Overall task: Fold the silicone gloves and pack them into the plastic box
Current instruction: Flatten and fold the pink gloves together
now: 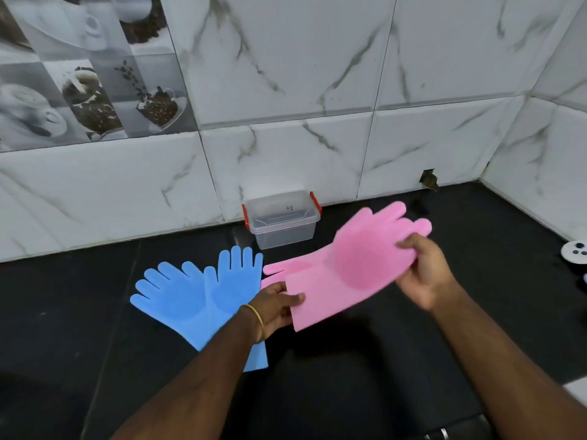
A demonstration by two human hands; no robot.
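Head view: left hand [279,308] pinches pink glove [355,265] cuff, right hand [424,274] fingers closed on its finger end, stretched flat for folding; box [282,219] waits shut.

A black worktop [476,281] fills the lower half of the view, glossy and faintly streaked. Behind it, from 9 to 3 o'clock, rises a wall [317,74] of white marble-look tiles with grey veins. At 10 o'clock a panel of decor tiles [85,68] shows cups and coffee beans in grey and brown. Near 2 o'clock, where wall meets worktop, a small chipped hole [428,178] breaks the tile edge, with a dark smudge on the worktop just below it. At 3 o'clock, cut by the frame edge, sits a white round thing [575,251] with dark dots; what it is cannot be told.
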